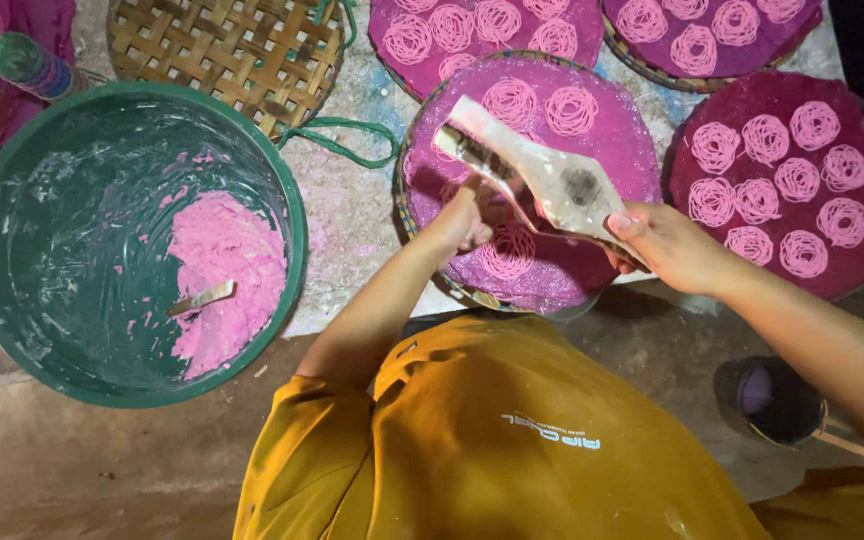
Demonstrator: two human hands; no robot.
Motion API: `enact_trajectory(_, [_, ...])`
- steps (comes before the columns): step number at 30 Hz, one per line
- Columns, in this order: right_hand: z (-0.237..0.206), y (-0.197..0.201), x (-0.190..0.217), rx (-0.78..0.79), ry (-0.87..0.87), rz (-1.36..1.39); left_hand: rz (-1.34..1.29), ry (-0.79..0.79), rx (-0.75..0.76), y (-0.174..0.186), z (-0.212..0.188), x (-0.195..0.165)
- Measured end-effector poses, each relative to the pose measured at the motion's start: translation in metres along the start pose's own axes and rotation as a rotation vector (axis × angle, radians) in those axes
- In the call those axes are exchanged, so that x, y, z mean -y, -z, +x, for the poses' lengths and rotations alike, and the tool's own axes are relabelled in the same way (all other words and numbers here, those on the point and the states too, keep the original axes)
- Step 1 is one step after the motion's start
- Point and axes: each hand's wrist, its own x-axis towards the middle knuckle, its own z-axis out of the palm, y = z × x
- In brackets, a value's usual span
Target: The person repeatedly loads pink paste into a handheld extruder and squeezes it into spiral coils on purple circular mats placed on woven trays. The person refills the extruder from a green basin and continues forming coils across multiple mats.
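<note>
My right hand [664,243] grips the near end of a pale wooden noodle press [537,170] held over a round pink-covered tray [612,130]. My left hand [467,215] closes on the press's lower handle under its middle. Pink noodle spirals [512,100] lie on the tray's far side, and one spiral [507,250] sits just below the press. I wear a mustard-yellow shirt [492,440].
A big green tub [82,240] at left holds pink dough [222,275] with a spoon in it. A bare woven tray [227,50] lies behind it. Trays of pink spirals sit at right [782,180] and along the back [482,30]. A dark cup [772,400] stands on the floor at right.
</note>
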Motion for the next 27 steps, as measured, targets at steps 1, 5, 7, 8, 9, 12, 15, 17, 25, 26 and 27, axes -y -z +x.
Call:
enact_trajectory(1, [0.002, -0.001, -0.003, -0.018, 0.005, 0.032, 0.002, -0.047, 0.057, 0.001, -0.003, 0.007])
enact_trajectory(5, [0.004, 0.001, -0.015, -0.066, 0.019, 0.108, 0.958, -0.531, -0.138, 0.004, -0.059, 0.015])
enact_trajectory(7, [0.0, 0.006, -0.021, -0.059, 0.029, 0.168, 1.222, -0.428, -0.228, -0.003, -0.094, 0.005])
enact_trajectory(8, [-0.004, 0.008, -0.023, -0.047, 0.041, 0.218, 1.16, -0.44, -0.272, -0.008, -0.096, -0.007])
enact_trajectory(9, [-0.007, 0.01, -0.023, -0.036, 0.052, 0.266, 1.097, -0.451, -0.316, -0.014, -0.096, -0.019])
enact_trajectory(12, [-0.017, 0.013, -0.021, 0.152, 0.059, 0.375, -0.207, -0.502, 0.032, -0.027, -0.061, -0.059])
enact_trajectory(15, [-0.022, 0.02, -0.012, 0.376, -0.225, 0.413, -0.916, -0.44, 0.343, -0.049, -0.02, -0.075])
enact_trajectory(17, [-0.022, 0.03, -0.004, 0.282, -0.272, 0.392, -1.036, -0.572, 0.538, -0.066, 0.007, -0.079])
enact_trajectory(25, [0.001, 0.03, 0.007, -0.088, -0.174, -0.086, -1.087, -0.569, 0.456, -0.054, 0.062, -0.084])
enact_trajectory(26, [0.001, 0.026, 0.006, -0.071, -0.147, -0.045, -1.089, -0.571, 0.476, -0.052, 0.063, -0.081])
enact_trajectory(27, [0.0, 0.028, 0.006, -0.05, -0.12, -0.004, -1.099, -0.545, 0.437, -0.053, 0.064, -0.078])
